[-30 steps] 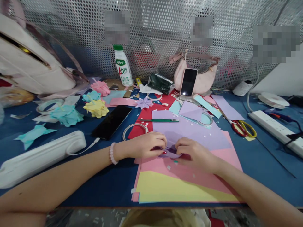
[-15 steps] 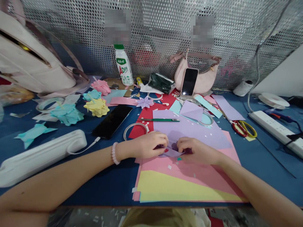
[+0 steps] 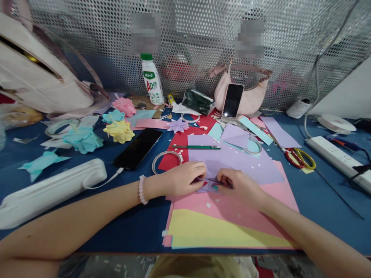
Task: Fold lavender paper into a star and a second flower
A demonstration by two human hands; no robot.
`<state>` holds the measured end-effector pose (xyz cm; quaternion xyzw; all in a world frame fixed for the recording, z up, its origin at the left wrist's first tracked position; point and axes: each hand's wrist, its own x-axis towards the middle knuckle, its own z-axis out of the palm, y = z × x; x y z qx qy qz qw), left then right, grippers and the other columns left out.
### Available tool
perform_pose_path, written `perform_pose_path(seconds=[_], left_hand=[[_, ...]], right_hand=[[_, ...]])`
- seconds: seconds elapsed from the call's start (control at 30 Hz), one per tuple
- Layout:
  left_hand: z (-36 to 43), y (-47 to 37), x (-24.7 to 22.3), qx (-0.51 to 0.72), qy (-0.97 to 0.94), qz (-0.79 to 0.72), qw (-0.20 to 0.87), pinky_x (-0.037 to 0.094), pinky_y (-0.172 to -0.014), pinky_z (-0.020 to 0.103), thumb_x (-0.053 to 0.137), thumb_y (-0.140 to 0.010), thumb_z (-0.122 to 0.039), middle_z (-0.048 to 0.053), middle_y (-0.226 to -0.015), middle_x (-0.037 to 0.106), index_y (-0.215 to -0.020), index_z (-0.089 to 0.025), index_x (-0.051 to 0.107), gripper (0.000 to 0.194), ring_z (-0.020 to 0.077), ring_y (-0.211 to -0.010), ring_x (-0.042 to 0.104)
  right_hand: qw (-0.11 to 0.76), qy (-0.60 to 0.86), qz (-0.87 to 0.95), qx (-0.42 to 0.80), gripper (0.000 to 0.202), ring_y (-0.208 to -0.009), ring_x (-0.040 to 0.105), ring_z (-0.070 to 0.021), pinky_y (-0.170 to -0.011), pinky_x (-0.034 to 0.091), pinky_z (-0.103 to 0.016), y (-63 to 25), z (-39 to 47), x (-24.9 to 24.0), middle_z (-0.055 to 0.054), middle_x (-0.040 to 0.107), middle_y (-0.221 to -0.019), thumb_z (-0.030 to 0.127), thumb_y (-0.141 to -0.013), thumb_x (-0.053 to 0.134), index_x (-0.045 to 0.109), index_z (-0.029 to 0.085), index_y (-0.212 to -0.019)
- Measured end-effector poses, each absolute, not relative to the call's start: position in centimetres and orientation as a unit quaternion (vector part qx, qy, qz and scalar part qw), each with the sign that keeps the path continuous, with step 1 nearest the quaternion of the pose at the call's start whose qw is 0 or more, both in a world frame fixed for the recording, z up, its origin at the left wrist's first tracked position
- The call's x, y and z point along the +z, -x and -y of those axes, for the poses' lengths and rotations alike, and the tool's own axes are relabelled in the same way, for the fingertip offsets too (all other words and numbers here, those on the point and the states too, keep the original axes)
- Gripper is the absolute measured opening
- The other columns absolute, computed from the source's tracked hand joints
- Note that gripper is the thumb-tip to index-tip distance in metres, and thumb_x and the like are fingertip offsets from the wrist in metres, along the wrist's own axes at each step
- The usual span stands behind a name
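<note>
Metal mesh (image 3: 197, 34) rises behind a blue tabletop (image 3: 121, 220) in the head view. Over a stack of coloured sheets (image 3: 226, 229), the left hand (image 3: 185, 179) and right hand (image 3: 240, 186) hold a small piece of purple paper (image 3: 209, 187) — left fingers curled nearly closed on one end, right thumb and bent fingers pinching the other. Scissors (image 3: 307, 158) lie off to the right, a dark phone (image 3: 138, 149) to the left.

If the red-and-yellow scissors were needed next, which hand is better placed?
Probably the right hand: the scissors lie on its side, while the left hand is farther off. Both hands seem to pinch the purple piece of paper.
</note>
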<state>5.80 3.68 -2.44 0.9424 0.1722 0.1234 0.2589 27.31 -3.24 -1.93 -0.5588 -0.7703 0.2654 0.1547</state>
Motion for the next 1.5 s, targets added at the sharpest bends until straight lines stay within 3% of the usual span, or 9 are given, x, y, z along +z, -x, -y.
perform_pose_path(seconds=[0.3,0.5,0.63,0.73,0.9,1.03,1.2,1.5], left_hand=[[-3.3,-5.7,-2.7,0.116,-0.947,-0.191,0.23,0.043,-0.075,0.028,0.052,-0.089,-0.017,0.005,-0.096,0.055,-0.092,-0.016,0.05,0.004,0.0182,-0.085,0.053],[-3.5,-5.4,-2.6,0.138,-0.973,-0.117,0.145,0.042,-0.092,0.035,0.052,-0.09,-0.014,0.01,-0.114,0.059,-0.103,-0.016,0.057,0.013,0.0231,-0.105,0.053],[-4.0,-5.1,-2.9,0.115,-0.991,-0.005,0.062,0.041,-0.099,0.036,0.049,-0.093,-0.009,0.009,-0.123,0.063,-0.112,-0.018,0.06,0.023,0.0222,-0.115,0.055],[-4.1,-4.8,-3.1,0.139,-0.99,0.032,0.017,0.046,-0.098,0.035,0.05,-0.093,-0.011,0.011,-0.119,0.066,-0.112,-0.014,0.063,0.023,0.0219,-0.111,0.061],[-4.0,-4.4,-3.0,0.172,-0.984,0.037,-0.026,0.054,-0.092,0.035,0.045,-0.094,-0.008,0.015,-0.114,0.069,-0.111,-0.012,0.065,0.027,0.0224,-0.105,0.066],[-3.8,-4.3,-3.1,0.176,-0.983,0.011,-0.055,0.057,-0.088,0.035,0.039,-0.095,-0.008,0.017,-0.114,0.068,-0.115,-0.009,0.062,0.031,0.0232,-0.105,0.066],[-3.7,-4.3,-3.8,0.229,-0.971,-0.037,-0.051,0.058,-0.086,0.033,0.04,-0.097,-0.015,0.014,-0.107,0.071,-0.114,-0.008,0.061,0.027,0.0218,-0.099,0.068],[-3.1,-3.9,-3.0,0.239,-0.97,-0.043,-0.025,0.058,-0.081,0.035,0.033,-0.097,-0.012,0.016,-0.107,0.071,-0.116,-0.006,0.058,0.032,0.0238,-0.097,0.068]], right_hand=[[0.132,0.542,0.792,0.246,0.009,-0.057,0.042,-0.0094,-0.053,0.027,-0.022,-27.4,3.2,-1.4,0.005,0.052,-0.065,0.016,-0.076,0.065,0.056,0.018,-0.076],[0.144,0.517,0.789,0.299,0.009,-0.058,0.045,-0.0095,-0.053,0.032,-0.021,-28.3,3.0,-1.5,0.005,0.053,-0.066,0.011,-0.079,0.059,0.059,0.019,-0.083],[0.158,0.414,0.862,0.247,0.021,-0.084,0.058,-0.0157,-0.074,0.045,-0.027,-29.0,2.8,-1.2,-0.004,0.064,-0.093,0.008,-0.081,0.06,0.062,0.019,-0.099],[0.143,0.33,0.911,0.203,0.02,-0.101,0.057,-0.0191,-0.088,0.046,-0.033,-29.5,2.7,-1.0,-0.008,0.064,-0.107,0.011,-0.085,0.061,0.064,0.02,-0.103],[0.159,0.298,0.935,0.113,0.02,-0.094,0.062,-0.0185,-0.081,0.051,-0.033,-29.7,2.5,-1.2,-0.009,0.068,-0.102,0.019,-0.096,0.047,0.067,0.018,-0.099],[0.234,0.287,0.927,0.054,0.027,-0.085,0.065,-0.0163,-0.074,0.053,-0.031,-29.3,2.5,-1.5,-0.009,0.071,-0.096,0.019,-0.099,0.039,0.066,0.016,-0.099],[0.299,0.288,0.909,0.019,0.024,-0.082,0.066,-0.016,-0.072,0.054,-0.029,-28.8,2.8,-1.9,-0.009,0.072,-0.093,0.019,-0.099,0.04,0.063,0.016,-0.103],[0.347,0.337,0.875,0.007,0.015,-0.084,0.067,-0.0175,-0.075,0.052,-0.031,-28.1,3.6,-2.1,-0.007,0.073,-0.092,0.012,-0.089,0.054,0.063,0.017,-0.1]])
